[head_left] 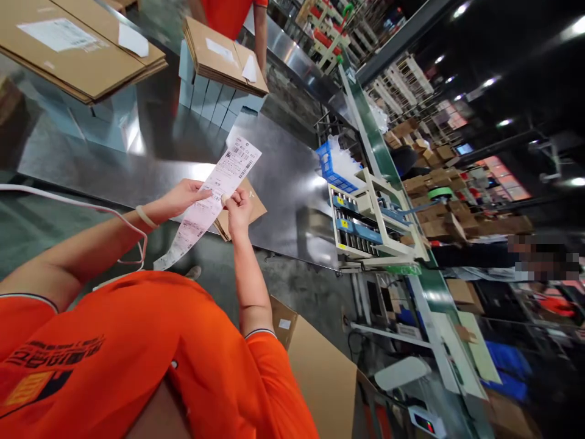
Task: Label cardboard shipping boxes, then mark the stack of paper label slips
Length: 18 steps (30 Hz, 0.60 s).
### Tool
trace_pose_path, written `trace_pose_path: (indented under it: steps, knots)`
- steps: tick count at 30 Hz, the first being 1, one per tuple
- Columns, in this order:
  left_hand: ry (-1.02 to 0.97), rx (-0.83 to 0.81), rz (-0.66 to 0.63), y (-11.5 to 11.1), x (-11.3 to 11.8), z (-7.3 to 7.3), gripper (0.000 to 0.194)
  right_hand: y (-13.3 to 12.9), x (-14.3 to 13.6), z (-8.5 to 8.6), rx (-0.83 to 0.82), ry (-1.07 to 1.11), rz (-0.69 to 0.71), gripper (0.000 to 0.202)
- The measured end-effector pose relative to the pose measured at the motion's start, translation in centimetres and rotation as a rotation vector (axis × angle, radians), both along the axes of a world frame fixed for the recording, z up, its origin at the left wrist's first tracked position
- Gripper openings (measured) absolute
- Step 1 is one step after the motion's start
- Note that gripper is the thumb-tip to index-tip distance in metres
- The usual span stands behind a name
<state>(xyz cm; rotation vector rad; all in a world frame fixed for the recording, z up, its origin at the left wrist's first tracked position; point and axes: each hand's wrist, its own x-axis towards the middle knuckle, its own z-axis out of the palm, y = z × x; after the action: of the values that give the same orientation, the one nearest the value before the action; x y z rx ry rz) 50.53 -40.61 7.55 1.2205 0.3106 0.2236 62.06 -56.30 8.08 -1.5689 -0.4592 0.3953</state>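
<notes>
A long printed strip of shipping labels stretches between my hands, its lower end hanging toward my shirt. My left hand pinches the strip's left edge near its middle. On the right edge, my right hand grips the same strip with fingers curled. Flat brown cardboard lies on the metal table just behind my right hand, partly covered by the strip and hand. Beyond the strip, a stack of flattened cardboard boxes with white papers on top rests on light blue boxes.
Another flattened cardboard stack sits on blue boxes at the upper left. The metal table spans the middle. A white cable crosses at left. A blue crate stands by the roller conveyor. A person in orange stands across the table.
</notes>
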Motion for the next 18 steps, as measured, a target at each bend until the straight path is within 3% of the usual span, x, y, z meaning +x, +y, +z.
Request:
trace_pose_path:
  steps: [4,7,10,14,16,18]
  knots:
    - [0.023,-0.024,-0.070,0.1,0.3,0.1,0.054,-1.5,0.3,0.8,-0.107,-0.431,-0.174,0.037]
    - [0.061,0.013,-0.167,-0.1,0.1,0.1,0.048,-1.9,0.3,0.4,-0.132,-0.635,0.005,0.021]
    - [0.117,0.058,-0.273,-0.5,-0.1,-0.6,0.042,-1.9,-0.7,-1.4,-0.116,-0.383,0.100,0.008]
    - [0.185,0.133,-0.397,-1.3,0.2,-2.6,0.047,-2.6,-2.1,-4.7,-0.112,0.066,-0.031,0.010]
    - [0.223,0.168,-0.466,-1.1,0.6,-3.8,0.047,-3.4,-1.1,-6.0,-0.140,0.173,-0.098,0.016]
    - [0.272,0.204,-0.528,0.0,1.0,-5.2,0.047,-4.3,1.7,-6.6,-0.175,0.258,-0.162,0.021]
